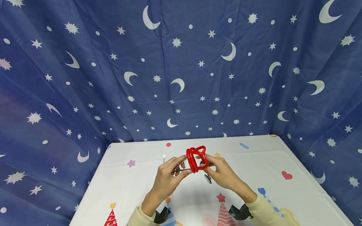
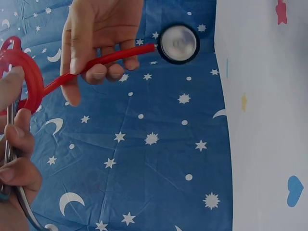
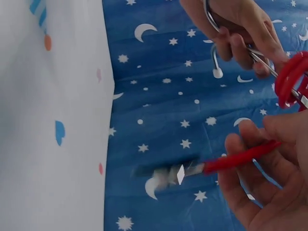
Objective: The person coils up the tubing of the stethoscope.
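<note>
A stethoscope with red tubing (image 1: 192,160) is held up between both hands above the table. Its tube is looped several times around the metal ear tubes (image 3: 265,63). My left hand (image 1: 167,176) grips those metal tubes, and a white ear tip (image 1: 164,156) sticks out past its fingers. My right hand (image 1: 223,174) holds the tube's free end between thumb and fingers. From that end the round chest piece (image 2: 179,44) hangs out beyond the fingers; it is blurred in the right wrist view. The other ear tip cannot be made out.
Below the hands lies a white table cover (image 1: 127,182) printed with party hats, hearts and stars. A dark blue curtain (image 1: 181,69) with moons and stars hangs behind and at both sides. Black straps (image 1: 162,215) are on both wrists.
</note>
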`<state>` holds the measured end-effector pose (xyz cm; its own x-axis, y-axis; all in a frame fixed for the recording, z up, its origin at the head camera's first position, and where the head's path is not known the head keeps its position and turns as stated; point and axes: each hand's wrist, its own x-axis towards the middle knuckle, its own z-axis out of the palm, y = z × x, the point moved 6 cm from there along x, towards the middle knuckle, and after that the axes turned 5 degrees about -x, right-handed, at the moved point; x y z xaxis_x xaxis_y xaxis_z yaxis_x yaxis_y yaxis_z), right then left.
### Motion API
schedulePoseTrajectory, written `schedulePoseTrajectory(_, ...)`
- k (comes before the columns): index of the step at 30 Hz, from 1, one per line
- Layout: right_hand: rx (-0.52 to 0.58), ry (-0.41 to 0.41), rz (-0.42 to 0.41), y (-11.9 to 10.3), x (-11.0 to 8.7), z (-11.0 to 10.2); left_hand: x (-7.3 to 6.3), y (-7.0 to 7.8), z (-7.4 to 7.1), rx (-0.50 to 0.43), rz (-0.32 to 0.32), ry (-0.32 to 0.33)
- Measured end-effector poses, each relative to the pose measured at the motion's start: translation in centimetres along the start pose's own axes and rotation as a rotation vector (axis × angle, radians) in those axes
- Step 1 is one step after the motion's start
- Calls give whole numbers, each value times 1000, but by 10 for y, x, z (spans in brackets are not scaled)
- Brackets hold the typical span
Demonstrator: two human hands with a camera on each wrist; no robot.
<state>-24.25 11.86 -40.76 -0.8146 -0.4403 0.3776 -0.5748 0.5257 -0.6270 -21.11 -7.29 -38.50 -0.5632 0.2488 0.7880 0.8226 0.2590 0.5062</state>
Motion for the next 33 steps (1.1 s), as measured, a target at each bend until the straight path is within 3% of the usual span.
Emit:
schedulePoseTrajectory(8,21,-41,-13,-1,-12,15,2,-8,-12,51,-92,95)
schedulePoseTrajectory(13,36,-40,-27,-5,-15,18,2,-11,-16,94,-91,131)
schedulePoseTrajectory(21,49,-49,-39,-17,-19,15,-2,-19,-17,147,-127,125)
schedulePoseTrajectory(33,101,36,-171,-28,-24,9,-4,-27,-14,243,-164,85)
